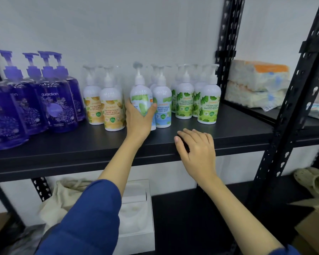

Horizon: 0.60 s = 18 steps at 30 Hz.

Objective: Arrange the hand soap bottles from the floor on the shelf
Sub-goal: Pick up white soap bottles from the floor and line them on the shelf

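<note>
Black shelf (228,129), head view, read left to right.

Far left: group of purple bottles (55,107) with purple pump tops, upright, crowded together; the nearest ones sit close to the front edge. Label on one reads "guardian".

Next right: two white bottles with yellow labels (111,111), upright, one a little farther back and left of the other. Label reads "antibacterial hand wash ultra moisture".

Centre: left hand (138,118) grips a white soap bottle (141,96) with a green and blue label. Thumb on its right side, fingers curled round its left side and mostly hidden behind it. Bottle upright or very slightly tilted; cannot tell if its base rests on the shelf, as the hand covers it. It is just beside the yellow-label bottles on its left and touching or nearly touching a blue-label bottle (162,111) ("cool mint") on its right. More white pump tops show behind these.

Right of centre: cluster of green-label bottles (208,107), upright, in rows running back to the wall.

Near edge: right hand (195,151) rests on the front lip of the shelf, fingers loosely bent over the edge, holding nothing.

Far right, next bay: stacked soft packs (256,83).

Lower shelf: white box (136,214).
</note>
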Tool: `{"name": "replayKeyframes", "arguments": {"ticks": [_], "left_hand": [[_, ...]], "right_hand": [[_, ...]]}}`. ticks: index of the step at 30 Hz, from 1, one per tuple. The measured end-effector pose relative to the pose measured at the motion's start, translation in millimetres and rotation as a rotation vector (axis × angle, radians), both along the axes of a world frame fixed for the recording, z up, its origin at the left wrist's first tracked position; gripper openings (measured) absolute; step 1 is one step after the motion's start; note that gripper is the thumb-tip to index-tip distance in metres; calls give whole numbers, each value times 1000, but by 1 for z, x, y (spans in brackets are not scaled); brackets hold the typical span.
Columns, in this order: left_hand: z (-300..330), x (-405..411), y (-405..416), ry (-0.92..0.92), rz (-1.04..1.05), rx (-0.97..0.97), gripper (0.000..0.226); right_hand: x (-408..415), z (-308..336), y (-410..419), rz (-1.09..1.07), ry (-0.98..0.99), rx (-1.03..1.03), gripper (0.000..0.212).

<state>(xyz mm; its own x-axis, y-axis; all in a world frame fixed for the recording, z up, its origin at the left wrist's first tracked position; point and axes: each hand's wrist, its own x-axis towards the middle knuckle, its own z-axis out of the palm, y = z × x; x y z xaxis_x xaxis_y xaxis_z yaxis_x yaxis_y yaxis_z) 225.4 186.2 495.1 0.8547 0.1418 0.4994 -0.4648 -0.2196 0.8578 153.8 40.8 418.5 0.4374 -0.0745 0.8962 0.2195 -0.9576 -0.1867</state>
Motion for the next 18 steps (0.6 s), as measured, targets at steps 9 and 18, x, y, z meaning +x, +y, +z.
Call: {"name": "replayKeyframes", "arguments": {"ticks": [9, 18], "left_hand": [[-2, 16, 5, 129, -59, 4, 97], [1, 3, 11, 74, -130, -9, 82]], "right_hand": [[1, -1, 0, 4, -25, 13, 37], [1, -1, 1, 9, -32, 26, 38]]}}
